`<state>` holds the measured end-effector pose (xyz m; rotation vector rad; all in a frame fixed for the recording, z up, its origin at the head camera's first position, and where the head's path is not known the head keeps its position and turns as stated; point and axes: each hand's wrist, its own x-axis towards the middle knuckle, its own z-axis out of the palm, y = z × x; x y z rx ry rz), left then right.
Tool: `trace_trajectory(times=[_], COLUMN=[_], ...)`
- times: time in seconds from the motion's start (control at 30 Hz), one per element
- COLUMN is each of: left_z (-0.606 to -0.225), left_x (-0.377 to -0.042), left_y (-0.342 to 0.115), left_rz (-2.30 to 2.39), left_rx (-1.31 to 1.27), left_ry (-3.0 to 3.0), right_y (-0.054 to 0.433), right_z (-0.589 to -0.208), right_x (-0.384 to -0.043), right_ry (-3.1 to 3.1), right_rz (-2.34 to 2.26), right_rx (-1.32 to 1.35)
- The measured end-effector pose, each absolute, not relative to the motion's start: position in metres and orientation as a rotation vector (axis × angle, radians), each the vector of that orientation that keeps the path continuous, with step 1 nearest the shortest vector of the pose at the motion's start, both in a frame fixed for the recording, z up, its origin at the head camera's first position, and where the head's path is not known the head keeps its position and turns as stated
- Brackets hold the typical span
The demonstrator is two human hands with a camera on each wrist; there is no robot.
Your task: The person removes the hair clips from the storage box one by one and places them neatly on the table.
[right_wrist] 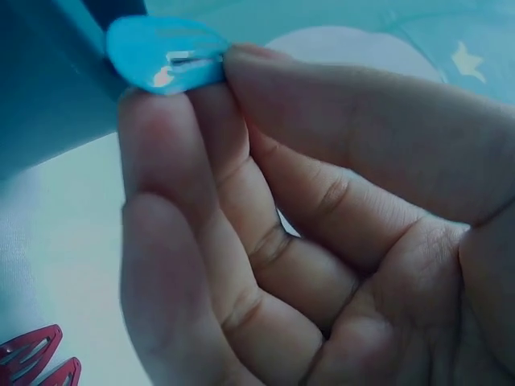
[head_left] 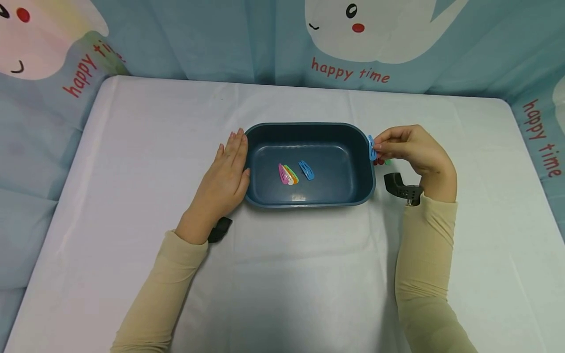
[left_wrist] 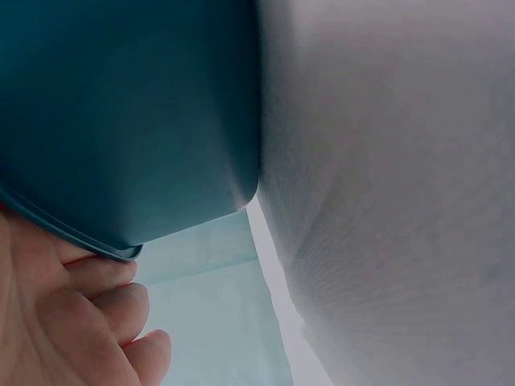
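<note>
right hand [head_left: 417, 149] pinches a glossy blue clip [head_left: 372, 148] between its fingers; left hand [head_left: 224, 176], fingers straight, touches the smooth, rounded tub [head_left: 333, 179] — red clips [right_wrist: 38, 359] at right, partly hidden.

Head camera looks forward and down over the table [head_left: 300, 274]; close wrist views share the basin [head_left: 331, 169] from opposite ends.

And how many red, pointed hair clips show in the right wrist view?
2: one red, pointed hair clip at lower left on white cloth; the other red clip just below and right. Frame edges crop both; more may be hidden.
</note>
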<state>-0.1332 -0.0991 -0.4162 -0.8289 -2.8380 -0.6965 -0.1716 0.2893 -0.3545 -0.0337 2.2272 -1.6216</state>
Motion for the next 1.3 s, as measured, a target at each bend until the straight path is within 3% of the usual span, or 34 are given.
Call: trace_trajectory(times=[1.3], left_z=[-0.416], left_x=[-0.133], left_y=[-0.099], left_rz=[-0.709], left_rx=[-0.823], left_ry=[-2.838], right_y=[0.331], right_z=[-0.372], right_x=[-0.165], right_ry=[2.225], right_rz=[-1.761], right_rx=[0.283])
